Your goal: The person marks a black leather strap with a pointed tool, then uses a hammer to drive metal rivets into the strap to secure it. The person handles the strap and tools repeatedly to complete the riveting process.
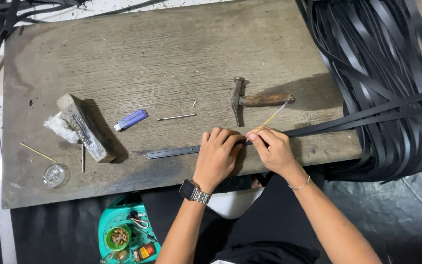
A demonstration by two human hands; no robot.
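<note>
Worn grey wood forms the workbench (172,49), and near its front edge lies a narrow black strap (172,152), flat on the board with its free end pointing left and its other end running right under both hands toward a big heap of black strips (387,88) that hangs off the right side of the bench. Pressing down on the strap, the left hand (217,152) has its fingers curled together on top of it, a watch on the wrist. Just beside it and touching, the right hand (269,146) pinches a thin yellowish stick (269,119) between thumb and fingertips, the stick slanting up and to the right. Just behind the hands rests a hammer (250,100) with a wooden handle, lying on its side. Further left are a thin metal pin (176,117), a blue lighter (131,119), and a rectangular block (85,128) with a crumpled white tissue (59,127) against it. Near the front left corner sit a small glass dish (54,175) and a second thin stick (37,152). Below the bench edge stands a green tray (107,226) with small items in it.
</note>
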